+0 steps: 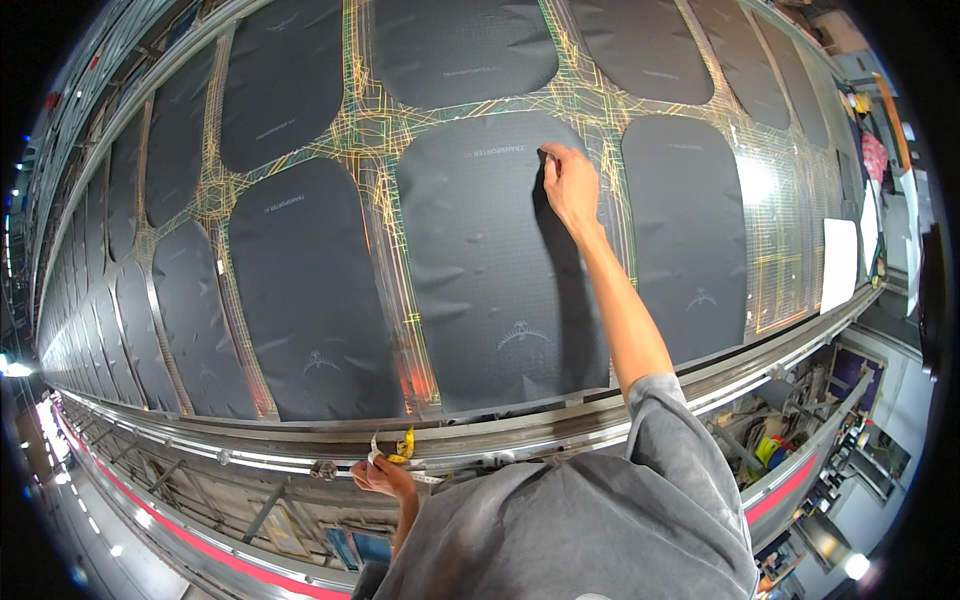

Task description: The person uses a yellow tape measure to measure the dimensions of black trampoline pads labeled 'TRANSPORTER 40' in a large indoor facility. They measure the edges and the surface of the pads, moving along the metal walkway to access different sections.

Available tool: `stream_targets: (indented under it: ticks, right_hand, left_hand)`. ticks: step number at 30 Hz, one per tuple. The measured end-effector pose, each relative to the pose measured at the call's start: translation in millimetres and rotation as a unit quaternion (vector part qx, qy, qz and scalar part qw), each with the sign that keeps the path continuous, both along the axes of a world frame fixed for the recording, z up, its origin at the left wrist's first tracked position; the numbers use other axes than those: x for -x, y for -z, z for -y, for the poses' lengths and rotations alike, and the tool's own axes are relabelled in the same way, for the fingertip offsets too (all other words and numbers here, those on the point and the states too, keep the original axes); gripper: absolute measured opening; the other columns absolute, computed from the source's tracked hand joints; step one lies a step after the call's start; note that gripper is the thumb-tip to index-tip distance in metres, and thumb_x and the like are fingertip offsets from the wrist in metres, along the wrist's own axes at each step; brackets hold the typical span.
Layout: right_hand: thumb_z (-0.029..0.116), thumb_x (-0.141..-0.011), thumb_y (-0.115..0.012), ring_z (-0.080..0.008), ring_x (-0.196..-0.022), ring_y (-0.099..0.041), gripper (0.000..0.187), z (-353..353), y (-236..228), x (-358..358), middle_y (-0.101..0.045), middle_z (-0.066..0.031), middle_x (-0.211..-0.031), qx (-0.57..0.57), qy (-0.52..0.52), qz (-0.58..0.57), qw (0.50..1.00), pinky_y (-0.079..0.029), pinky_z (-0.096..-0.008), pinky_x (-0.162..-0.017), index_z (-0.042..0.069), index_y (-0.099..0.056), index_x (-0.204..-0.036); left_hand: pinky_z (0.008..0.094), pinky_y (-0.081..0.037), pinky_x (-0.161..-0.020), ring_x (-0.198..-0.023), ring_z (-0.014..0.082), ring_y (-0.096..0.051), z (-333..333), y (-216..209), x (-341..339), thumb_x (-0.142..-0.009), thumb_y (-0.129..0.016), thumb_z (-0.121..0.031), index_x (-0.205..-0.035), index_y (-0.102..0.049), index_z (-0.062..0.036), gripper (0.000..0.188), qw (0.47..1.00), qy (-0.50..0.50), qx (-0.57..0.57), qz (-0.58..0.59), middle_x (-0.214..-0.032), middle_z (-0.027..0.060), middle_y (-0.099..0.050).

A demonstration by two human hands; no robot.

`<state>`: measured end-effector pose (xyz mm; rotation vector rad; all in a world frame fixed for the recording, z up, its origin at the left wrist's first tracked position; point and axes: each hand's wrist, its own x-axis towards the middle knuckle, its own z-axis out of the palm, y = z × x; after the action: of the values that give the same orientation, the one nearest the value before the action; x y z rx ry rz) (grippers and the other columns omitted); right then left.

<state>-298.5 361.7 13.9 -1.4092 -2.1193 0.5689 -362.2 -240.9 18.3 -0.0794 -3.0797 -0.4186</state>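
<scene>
Left fingers: my left hand [385, 476] is closed around a yellow tape measure [402, 446], low by the metal table rail [250, 440]; how tightly I cannot tell.
Right fingers: my right hand [570, 185] reaches far out, fingertips [549, 152] pinched narrow on the top right corner of the central dark panel [495, 270].
Hidden: my grey sleeve [640, 500] covers my left forearm; the tape's loose end is hard to make out.
Cut off: the dark panels at the top and far left run out of view.
Count: I see about four full panels in the near row, one white sheet [838, 262] at right.
Surface: yellow and green lines [375, 130] between panels.
</scene>
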Motion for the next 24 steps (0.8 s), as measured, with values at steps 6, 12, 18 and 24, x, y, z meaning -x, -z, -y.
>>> stream_targets:
  ticks: [6,12,18,24]
  right_hand:
    - [0.011,-0.093,-0.063,-0.039,-0.085,-0.069,0.02,1,-7,32,-0.067,-0.0188,-0.094,0.046,-0.034,0.011,0.998,-0.054,-0.0501,-0.078,0.01,-0.077,-0.107]
    - [0.011,-0.09,-0.068,-0.0381,-0.078,-0.069,0.018,22,6,81,-0.066,-0.0168,-0.09,-0.037,-0.134,-0.005,0.99,-0.057,-0.0481,-0.074,0.013,-0.079,-0.103]
    - [0.01,-0.086,-0.068,-0.033,-0.083,-0.066,0.024,107,-29,142,-0.063,-0.0131,-0.088,-0.001,-0.279,-0.006,0.96,-0.052,-0.0474,-0.076,0.014,-0.075,-0.108]
    - [0.011,-0.093,-0.067,-0.0274,-0.076,-0.056,0.027,226,-46,37,-0.057,-0.0087,-0.081,0.09,-0.203,-0.171,0.96,-0.04,-0.0413,-0.079,0.01,-0.07,-0.12]
  left_hand:
    - [0.0538,-0.032,-0.104,-0.105,0.0344,-0.046,2,4,-1,-0.093,-0.057,-0.027,-0.069,-0.059,0.0043,0.04,1.0,-0.003,-0.003,-0.01,-0.1,0.0135,-0.049]
    - [0.0528,-0.032,-0.103,-0.102,0.0333,-0.046,11,12,4,-0.094,-0.056,-0.028,-0.068,-0.058,0.0048,0.041,1.0,0.011,0.011,-0.023,-0.098,0.0129,-0.048]
    - [0.0517,-0.032,-0.104,-0.099,0.0314,-0.046,-2,3,1,-0.096,-0.053,-0.031,-0.068,-0.058,0.0046,0.046,1.0,-0.003,0.018,-0.012,-0.095,0.0115,-0.047]
    - [0.0541,-0.033,-0.104,-0.1,0.0347,-0.049,9,11,3,-0.094,-0.058,-0.028,-0.069,-0.059,0.0055,0.042,0.999,0.02,0.02,-0.031,-0.095,0.0129,-0.05]
